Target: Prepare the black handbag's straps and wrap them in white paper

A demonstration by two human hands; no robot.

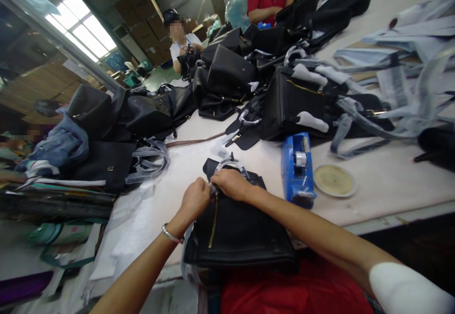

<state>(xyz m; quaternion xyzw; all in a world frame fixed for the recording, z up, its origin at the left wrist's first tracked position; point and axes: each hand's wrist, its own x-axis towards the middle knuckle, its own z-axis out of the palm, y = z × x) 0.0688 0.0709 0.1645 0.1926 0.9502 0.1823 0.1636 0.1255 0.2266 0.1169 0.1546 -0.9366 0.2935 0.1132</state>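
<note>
At the table's near edge lies a black bag, its top toward the far edge and its base reaching just past the near one. Both hands work at its top, close together. The left hand is nearly closed, fingertips drawn in on a scrap of pale wrapping at the upper end of the gold zip. The right hand lies across the bag's top, fingers curled and bunched toward the left fingertips, just below the wrapped handle; whether it pinches the wrapping or the bag itself, I cannot tell. A silver bracelet circles the left wrist.

Nearer the table's right end, beside the bag and apart from it, stands a blue tape dispenser, with a round, shallow dish just beyond its right side. White sheets spread over the near left corner of the table. Farther in toward the far edge, more black bags are heaped, and a tangle of wrapped straps covers part of the right side. Red cloth shows below the near edge.
</note>
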